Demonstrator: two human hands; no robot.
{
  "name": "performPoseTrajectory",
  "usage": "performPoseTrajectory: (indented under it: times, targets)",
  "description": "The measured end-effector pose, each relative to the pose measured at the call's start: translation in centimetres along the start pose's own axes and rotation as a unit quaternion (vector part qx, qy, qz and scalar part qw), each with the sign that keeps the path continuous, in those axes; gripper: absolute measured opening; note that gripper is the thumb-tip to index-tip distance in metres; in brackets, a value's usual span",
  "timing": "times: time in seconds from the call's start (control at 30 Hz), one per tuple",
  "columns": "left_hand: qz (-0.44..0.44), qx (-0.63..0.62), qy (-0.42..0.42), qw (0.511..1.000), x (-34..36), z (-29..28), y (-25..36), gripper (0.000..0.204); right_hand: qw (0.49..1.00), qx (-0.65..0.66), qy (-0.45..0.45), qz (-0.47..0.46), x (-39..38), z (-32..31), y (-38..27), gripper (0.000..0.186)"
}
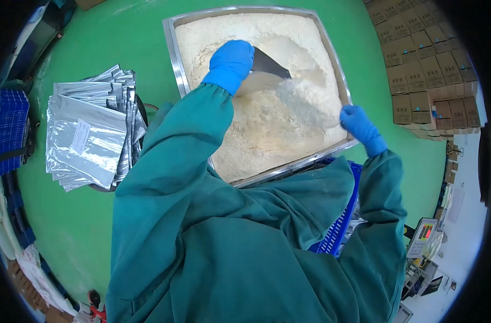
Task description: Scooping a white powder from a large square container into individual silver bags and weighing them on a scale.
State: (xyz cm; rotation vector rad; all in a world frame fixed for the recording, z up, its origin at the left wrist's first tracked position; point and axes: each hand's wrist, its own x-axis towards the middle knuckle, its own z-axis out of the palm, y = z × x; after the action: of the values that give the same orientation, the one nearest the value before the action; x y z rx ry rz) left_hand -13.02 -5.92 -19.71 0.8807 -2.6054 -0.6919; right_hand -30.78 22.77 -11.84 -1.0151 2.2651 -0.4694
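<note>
A large metal tray (175, 56) holds a heap of pale cream powder (240, 156), hollowed in its middle. Over the powder, my left hand (230, 63) in a blue glove is closed around a metal scoop (270, 65), whose dark blade points right. Beside the blade lies what looks like a clear plastic bag (308, 105), cloudy with powder; its outline blurs into the heap. My right hand (359, 125), also gloved in blue, is closed at the tray's right rim and pinches the edge of this bag. The scoop's handle is hidden in my left hand.
Left of the tray, a stack of silver foil bags (89, 142) rests on a mostly hidden support. A blue plastic crate (331, 237) stands under my right arm. Stacked cardboard boxes (426, 75) line the right side. A scale display (422, 237) stands at lower right.
</note>
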Motion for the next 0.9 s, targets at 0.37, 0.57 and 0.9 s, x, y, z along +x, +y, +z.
performPoseTrajectory:
  times: [0.37, 0.57, 0.9]
  targets:
    - [-0.033, 0.004, -0.026, 0.999, -2.0, 0.8, 1.8, 0.029, 0.904, -0.409, 0.060, -0.110, 6.3, 1.0, -14.6, 0.030]
    - [-0.003, -0.016, -0.012, 1.000, -1.8, 0.1, 0.5, 0.028, 0.894, -0.446, 0.044, 0.006, 2.1, -6.3, -10.6, 0.030]
    - [-0.008, -0.021, 0.000, 1.000, -2.3, 0.0, 0.5, 0.028, 0.977, -0.203, -0.067, 0.023, 7.0, 19.1, 5.7, 0.030]
